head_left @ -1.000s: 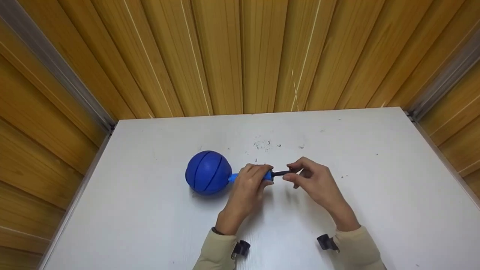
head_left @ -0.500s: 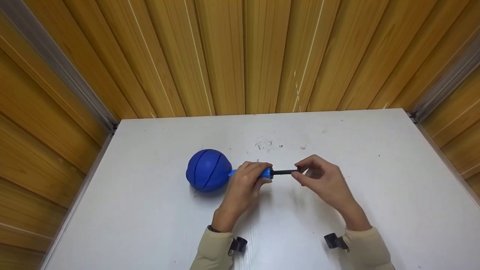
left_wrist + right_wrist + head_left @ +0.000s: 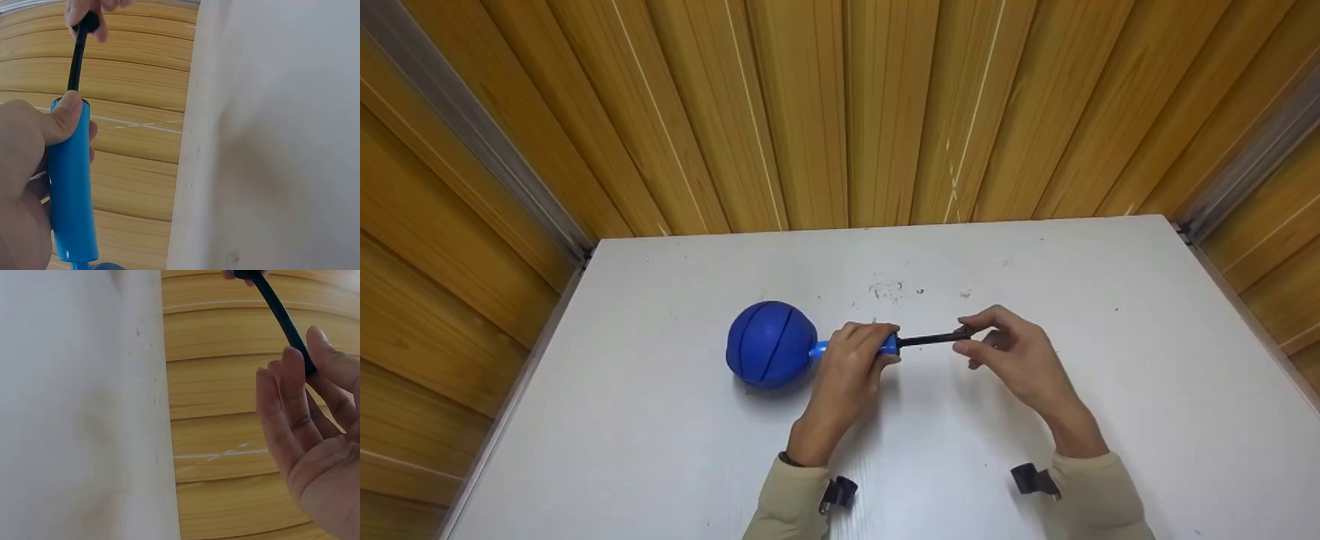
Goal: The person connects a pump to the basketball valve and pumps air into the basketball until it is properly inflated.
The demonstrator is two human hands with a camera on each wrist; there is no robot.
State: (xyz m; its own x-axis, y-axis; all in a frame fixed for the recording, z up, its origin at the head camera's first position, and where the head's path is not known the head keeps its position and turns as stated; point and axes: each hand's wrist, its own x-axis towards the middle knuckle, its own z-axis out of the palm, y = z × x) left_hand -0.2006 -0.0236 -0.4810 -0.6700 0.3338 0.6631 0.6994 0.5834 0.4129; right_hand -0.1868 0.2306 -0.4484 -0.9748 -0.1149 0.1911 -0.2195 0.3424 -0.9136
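My left hand (image 3: pixel 847 367) grips the blue barrel of a small hand pump (image 3: pixel 72 185), its thumb lying near the barrel's end. The pump's narrow nozzle end meets a blue ball (image 3: pixel 771 345) with dark grooves, on the left in the head view. Out of the barrel's other end a black plunger rod (image 3: pixel 930 340) extends to the right. My right hand (image 3: pixel 1020 360) pinches the rod's black end between thumb and fingers. In the right wrist view the rod (image 3: pixel 281 318) slants down to those fingertips.
Both hands work over a white table (image 3: pixel 660 450) with small dark marks. Behind it rises a wood-patterned wall (image 3: pixel 877 112), with similar panels at both sides. Black camera mounts (image 3: pixel 840 493) sit at the wrists by the beige sleeves.
My right hand has moved to the right and drawn more of the black rod out of the pump. The left hand keeps its grip; the ball has shifted slightly.
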